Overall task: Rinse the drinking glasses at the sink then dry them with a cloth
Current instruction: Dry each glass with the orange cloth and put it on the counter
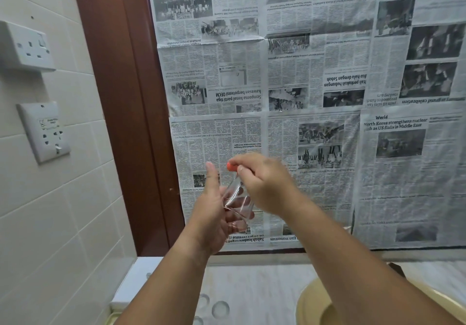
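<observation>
Now, glass (237, 203): tilted, raised before the newspaper (315, 72), well above the counter (252, 287).
Left hand (214, 216): fingers curled round glass, thumb up.
Right hand (264, 186): pinches orange thing (230, 166) at the glass; blurred.
Advice: likely cleaning inside; grip firmly, turn slowly.

Your glass (239, 203) is clear and glossy, catching light along its rim. Behind it you have matt, creased newspaper (315, 72) beside a smooth dark wood frame (121, 98), with satin cream tiles (63, 211) and white plastic sockets (27, 45) to the left. Below, the basin (310, 304) looks like smooth beige plastic.
</observation>
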Motion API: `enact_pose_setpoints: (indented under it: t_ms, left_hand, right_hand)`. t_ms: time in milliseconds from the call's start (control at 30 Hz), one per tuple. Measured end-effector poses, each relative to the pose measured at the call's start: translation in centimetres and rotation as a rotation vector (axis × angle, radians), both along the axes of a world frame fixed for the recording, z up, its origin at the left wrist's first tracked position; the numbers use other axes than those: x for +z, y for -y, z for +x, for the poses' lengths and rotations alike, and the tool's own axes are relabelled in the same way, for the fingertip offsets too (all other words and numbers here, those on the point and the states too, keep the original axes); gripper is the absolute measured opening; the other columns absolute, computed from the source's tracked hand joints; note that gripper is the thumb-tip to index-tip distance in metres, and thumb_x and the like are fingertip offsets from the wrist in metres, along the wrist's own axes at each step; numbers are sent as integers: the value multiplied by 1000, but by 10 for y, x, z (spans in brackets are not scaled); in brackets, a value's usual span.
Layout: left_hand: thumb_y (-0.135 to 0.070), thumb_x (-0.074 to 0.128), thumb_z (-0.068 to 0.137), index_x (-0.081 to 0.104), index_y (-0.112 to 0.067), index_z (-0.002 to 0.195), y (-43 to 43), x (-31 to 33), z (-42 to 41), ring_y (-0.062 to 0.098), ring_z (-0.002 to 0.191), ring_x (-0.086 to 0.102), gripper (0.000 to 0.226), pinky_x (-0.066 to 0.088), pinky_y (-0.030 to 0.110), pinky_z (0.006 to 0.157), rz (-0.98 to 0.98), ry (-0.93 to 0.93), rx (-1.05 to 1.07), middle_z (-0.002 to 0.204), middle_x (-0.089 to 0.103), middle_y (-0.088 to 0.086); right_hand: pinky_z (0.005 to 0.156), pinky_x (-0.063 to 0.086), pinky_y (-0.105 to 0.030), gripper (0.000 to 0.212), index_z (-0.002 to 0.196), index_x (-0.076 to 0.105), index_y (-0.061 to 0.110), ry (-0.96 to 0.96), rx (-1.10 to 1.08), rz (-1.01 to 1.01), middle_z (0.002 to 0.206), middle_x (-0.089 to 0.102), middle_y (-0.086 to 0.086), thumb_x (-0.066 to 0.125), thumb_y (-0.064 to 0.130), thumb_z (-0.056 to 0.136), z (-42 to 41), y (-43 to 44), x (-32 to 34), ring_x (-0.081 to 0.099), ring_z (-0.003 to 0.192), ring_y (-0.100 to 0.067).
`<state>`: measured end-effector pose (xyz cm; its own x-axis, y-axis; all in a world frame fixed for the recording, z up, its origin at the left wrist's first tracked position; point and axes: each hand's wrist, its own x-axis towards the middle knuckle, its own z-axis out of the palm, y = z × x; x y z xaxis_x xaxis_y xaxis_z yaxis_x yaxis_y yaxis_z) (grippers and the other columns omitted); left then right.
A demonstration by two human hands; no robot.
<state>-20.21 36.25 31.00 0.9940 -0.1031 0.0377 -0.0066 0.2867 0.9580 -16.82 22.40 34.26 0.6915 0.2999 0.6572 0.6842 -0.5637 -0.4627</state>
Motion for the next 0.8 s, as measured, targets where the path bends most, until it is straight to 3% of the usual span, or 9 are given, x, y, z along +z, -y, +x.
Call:
enact_pose_setpoints:
  t_ms: [133, 200, 267, 367, 400, 500, 600, 733, 800]
  left_hand:
    - [-97, 15, 84, 81, -14, 116, -2, -4, 5, 19, 62, 63, 111, 47, 34, 64, 9, -8, 34, 85, 70, 6]
    - [-98, 10, 83, 78, -22, 127, -1, -7, 8, 25, 92, 75, 112, 55, 38, 84, -102, -6, -11, 112, 78, 6]
    - [-98, 14, 83, 73, -8, 127, -3, -8, 12, 28, 118, 72, 116, 54, 39, 100, -303, 0, -47, 125, 75, 13]
    - [-100, 37, 77, 73, -3, 127, -9, -10, 15, 35, 131, 63, 115, 47, 37, 101, -386, 0, -64, 130, 71, 20]
    - [-98, 46, 78, 73, -8, 131, -9, -11, 15, 33, 130, 63, 108, 44, 34, 94, -325, 20, -60, 130, 72, 16]
    - [-73, 70, 87, 72, -11, 128, -8, -15, 14, 21, 84, 60, 75, 46, 30, 68, -186, 69, -26, 94, 65, 4]
    - [-57, 79, 85, 70, -8, 134, -1, -13, 6, 24, 92, 58, 69, 49, 37, 76, -179, 104, -15, 107, 64, 12]
    - [-56, 77, 90, 75, -14, 121, -6, -8, 5, 14, 80, 45, 52, 39, 34, 74, -156, 200, 96, 94, 47, 3]
    - [-53, 75, 95, 67, -12, 129, -11, -7, 4, 13, 75, 52, 54, 46, 31, 69, -149, 224, 148, 93, 55, 6]
  right_hand:
    - [121, 33, -46, 34, 117, 76, 19, 88, 74, -53, 119, 73, 6, 49, 22, 97, -2, -9, -25, 59, 119, -11]
    - [122, 31, -46, 31, 115, 78, 17, 147, 121, 9, 120, 74, 6, 53, 18, 95, -11, -16, -38, 61, 122, -12]
    - [122, 33, -44, 32, 120, 77, 14, 255, 159, 117, 131, 72, 5, 58, 13, 95, -21, -23, -59, 58, 133, -12]
    - [126, 32, -46, 38, 138, 67, 8, 371, 167, 266, 154, 56, -3, 55, 12, 103, -33, -29, -89, 42, 152, -21]
    - [127, 31, -47, 41, 145, 61, 9, 342, 167, 309, 161, 49, -3, 51, 15, 106, -34, -30, -91, 36, 155, -21]
    - [130, 24, -39, 48, 157, 47, 20, 31, 179, 558, 170, 33, 8, 40, 24, 110, -26, -35, -69, 21, 159, -5]
    - [129, 27, -40, 54, 158, 43, 34, -224, 196, 827, 163, 43, 15, 42, 41, 105, -11, -30, -38, 32, 153, -1]
    - [129, 26, -36, 57, 162, 36, 30, -204, 213, 807, 163, 40, 20, 41, 37, 106, -32, -38, -53, 32, 151, 5]
    - [130, 23, -33, 55, 161, 36, 29, -139, 182, 744, 164, 36, 23, 39, 33, 106, -46, -41, -70, 26, 152, 9]
